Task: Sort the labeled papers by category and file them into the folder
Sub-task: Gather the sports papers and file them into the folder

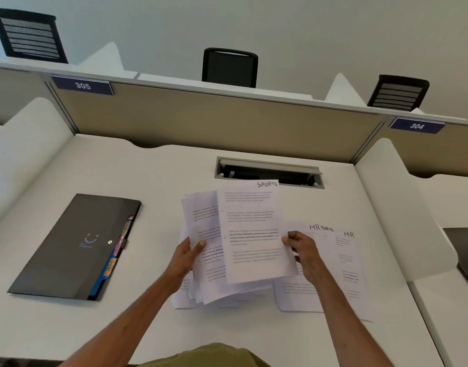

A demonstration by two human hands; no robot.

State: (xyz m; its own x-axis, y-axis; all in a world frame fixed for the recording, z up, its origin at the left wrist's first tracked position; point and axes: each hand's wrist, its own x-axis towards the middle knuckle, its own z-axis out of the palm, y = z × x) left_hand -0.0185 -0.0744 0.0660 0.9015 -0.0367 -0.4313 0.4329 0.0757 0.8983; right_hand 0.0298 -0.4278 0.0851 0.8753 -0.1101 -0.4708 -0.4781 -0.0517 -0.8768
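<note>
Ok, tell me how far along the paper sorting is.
Done: a few laid-out sheets, labelled HR and SPORTS, lie on the desk at right. In hand: the right hand pinches a SPORTS sheet, the left hand holds the unsorted stack. Left: most of that stack, and apparently the filing; the folder lies closed at left.

SPORTS sheet (pixel 251 229), paper stack (pixel 205 263) held up — HR sheets (pixel 346 263), dark folder (pixel 68 247) flat
</note>
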